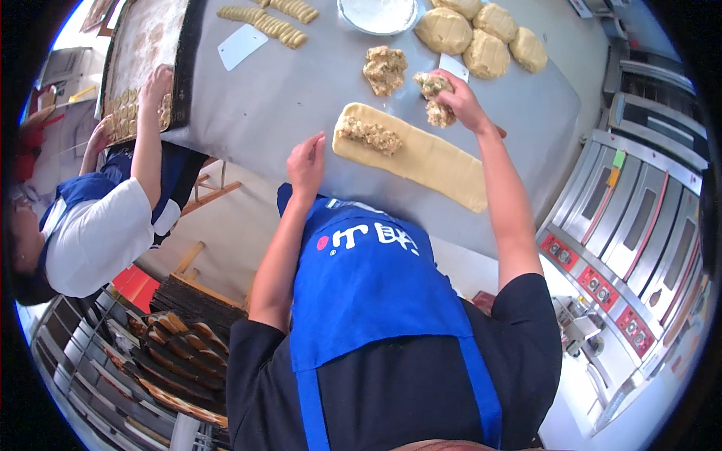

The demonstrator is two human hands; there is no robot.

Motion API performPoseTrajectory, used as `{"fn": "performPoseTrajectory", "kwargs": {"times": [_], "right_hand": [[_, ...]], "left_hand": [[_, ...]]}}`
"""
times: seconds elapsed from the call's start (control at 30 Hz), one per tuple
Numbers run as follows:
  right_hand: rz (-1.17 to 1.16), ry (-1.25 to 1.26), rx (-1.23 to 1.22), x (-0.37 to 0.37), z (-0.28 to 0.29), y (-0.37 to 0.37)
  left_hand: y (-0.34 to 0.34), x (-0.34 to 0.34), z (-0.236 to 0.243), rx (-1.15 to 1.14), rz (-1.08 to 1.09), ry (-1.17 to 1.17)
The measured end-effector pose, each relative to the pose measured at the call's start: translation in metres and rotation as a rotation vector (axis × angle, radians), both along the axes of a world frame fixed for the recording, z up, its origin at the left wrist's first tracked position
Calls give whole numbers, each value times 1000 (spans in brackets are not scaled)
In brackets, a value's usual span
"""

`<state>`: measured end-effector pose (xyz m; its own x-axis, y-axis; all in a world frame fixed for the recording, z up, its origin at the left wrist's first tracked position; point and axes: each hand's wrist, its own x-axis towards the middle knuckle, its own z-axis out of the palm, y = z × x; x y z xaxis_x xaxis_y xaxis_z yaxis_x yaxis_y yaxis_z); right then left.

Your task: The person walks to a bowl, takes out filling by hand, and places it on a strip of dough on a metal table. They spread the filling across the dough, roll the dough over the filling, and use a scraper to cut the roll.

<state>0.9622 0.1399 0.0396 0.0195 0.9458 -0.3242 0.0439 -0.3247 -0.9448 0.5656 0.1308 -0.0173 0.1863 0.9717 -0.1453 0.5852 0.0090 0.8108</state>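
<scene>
Strip: pale dough, long and flat on the counter; a row of filling lies on its left part, and its right part is bare.
Right hand: just beyond the strip's far edge, right of its middle; the grip is closed around a clump of filling.
Lump: more filling right under that hand, beyond the strip; cannot tell whether the grip or the counter bears it.
Left hand: just left of the strip's left end, apart from it; the grip is narrow, fingers curled, and cannot tell if fully closed.
Mound: filling, beyond the strip's left half.
Bowl: white powder inside, farther beyond the strip than the mound.
Dough balls: clustered beyond the strip's right half.
Scraper: white, flat, well beyond the strip and to its left.
Cut pieces: in rows, just past that scraper from the strip.
Co-worker: well left of the strip, hands at a tray of small dough pieces.
Ovens: well right of the strip.
</scene>
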Motion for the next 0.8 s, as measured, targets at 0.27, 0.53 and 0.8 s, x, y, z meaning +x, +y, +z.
{"fn": "performPoseTrajectory", "kwargs": {"times": [0.27,0.53,0.8], "right_hand": [[329,-803,211,-46,-17,-142],[117,-1060,344,-61,-53,-167],[89,-1185,227,-54,-96,-167]], "left_hand": [[7,85,-5,519,-856,260],[22,126,-42,519,-1165,290],[4,136,-48,502,-1027,249]]}}
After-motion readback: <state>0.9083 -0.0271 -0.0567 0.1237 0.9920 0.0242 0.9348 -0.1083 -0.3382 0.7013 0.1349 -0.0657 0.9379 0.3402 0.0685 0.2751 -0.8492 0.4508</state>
